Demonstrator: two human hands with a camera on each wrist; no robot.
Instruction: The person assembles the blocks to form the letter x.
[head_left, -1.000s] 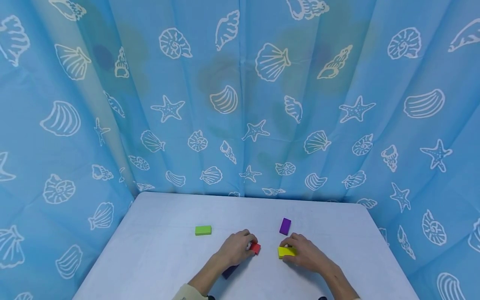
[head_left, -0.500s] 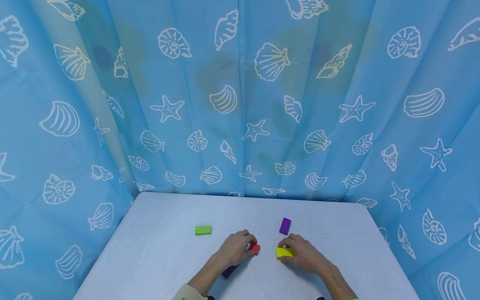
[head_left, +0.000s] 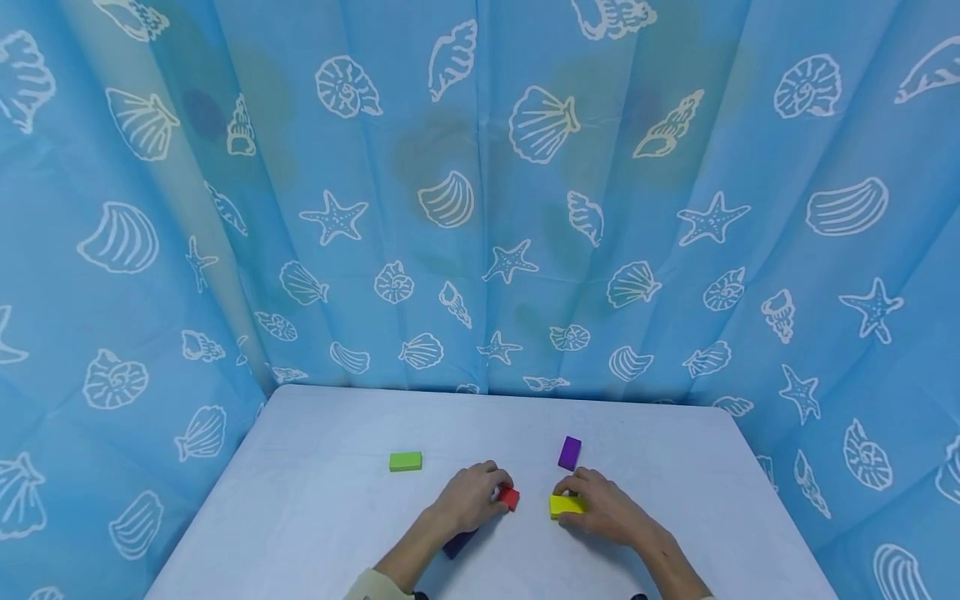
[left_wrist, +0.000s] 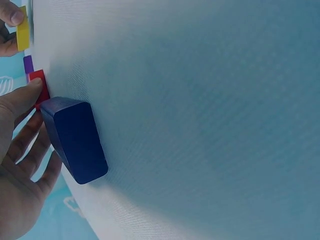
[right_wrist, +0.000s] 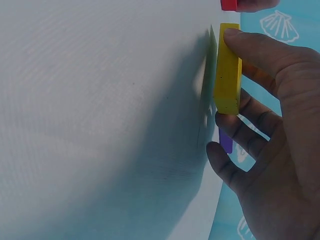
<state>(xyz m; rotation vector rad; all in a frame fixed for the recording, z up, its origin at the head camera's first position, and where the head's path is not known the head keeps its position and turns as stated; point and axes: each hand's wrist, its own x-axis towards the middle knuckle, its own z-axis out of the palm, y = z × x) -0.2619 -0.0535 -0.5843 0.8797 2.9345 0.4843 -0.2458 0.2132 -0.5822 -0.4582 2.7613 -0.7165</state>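
Observation:
My left hand (head_left: pixel 469 498) pinches a small red block (head_left: pixel 509 498) between thumb and fingers, near the middle of the table. To its right, my right hand (head_left: pixel 603 505) grips a yellow rectangular block (head_left: pixel 566 506), thumb on the near side and fingers on the far side. The yellow block's left end points toward the red one, with a short gap between them. In the right wrist view the yellow block (right_wrist: pixel 228 70) is close over the cloth. A dark blue block (left_wrist: pixel 80 142) lies under the left wrist, partly hidden in the head view.
A green block (head_left: pixel 406 462) lies to the left, beyond the left hand. Just past the right hand's fingers is a purple block (head_left: pixel 570 452). A white cloth covers the table (head_left: pixel 300 500). Behind and beside it hangs a blue curtain (head_left: pixel 480 208) with seashell prints.
My right hand has slid slightly left with the yellow block, narrowing the gap to the red block. The left hand and red block stay almost in place.

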